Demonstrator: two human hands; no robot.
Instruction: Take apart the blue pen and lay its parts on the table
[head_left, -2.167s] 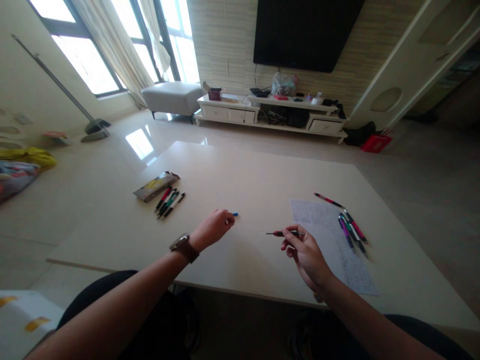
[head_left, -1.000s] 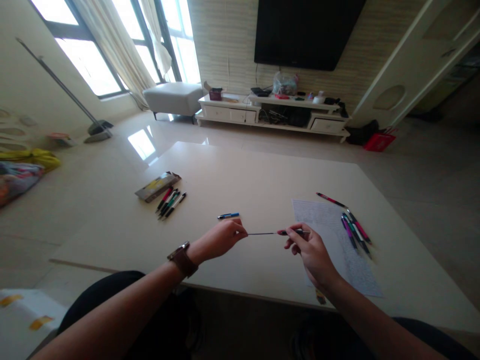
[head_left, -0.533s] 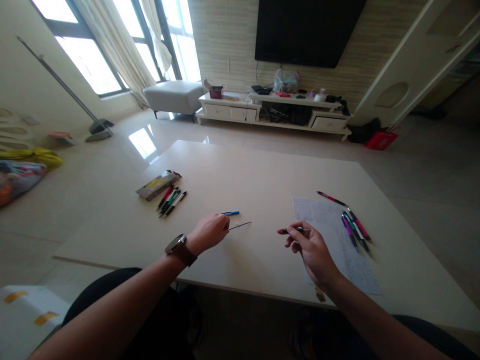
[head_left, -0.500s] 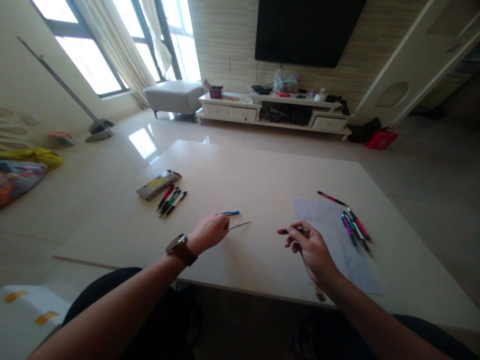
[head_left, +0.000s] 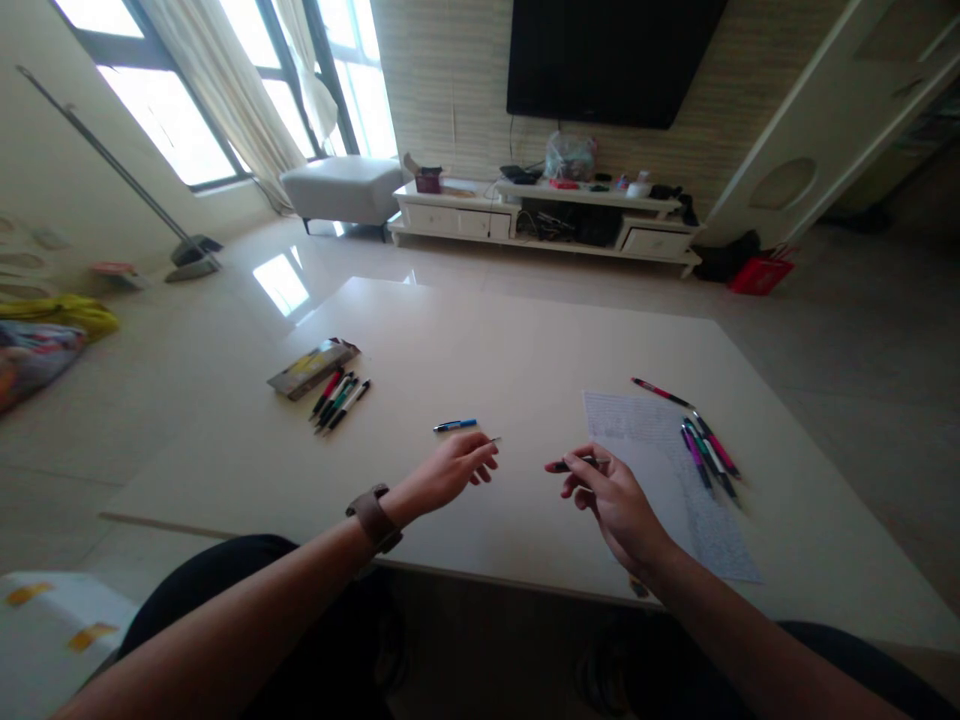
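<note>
My right hand (head_left: 611,500) pinches a dark pen barrel (head_left: 574,463), held level just above the beige table (head_left: 517,340) with its tip pointing left. My left hand (head_left: 454,470), with a brown watch on the wrist, hovers low with its fingers loosely stretched toward the right hand. A thin dark refill (head_left: 495,439) lies on the table, and only its end shows past those fingertips. A short blue pen part (head_left: 455,425) lies just beyond the left hand.
A written sheet of paper (head_left: 660,470) lies right of my right hand, with several pens (head_left: 705,455) and a red pen (head_left: 660,392) at its far edge. At the left are several more pens (head_left: 339,397) and a flat box (head_left: 313,367). Beyond the table are a TV stand and a footstool.
My left hand drew the thin refill out of the barrel, set it on the table near the blue part, then opened and drifted right. My right hand stayed put with the barrel.
</note>
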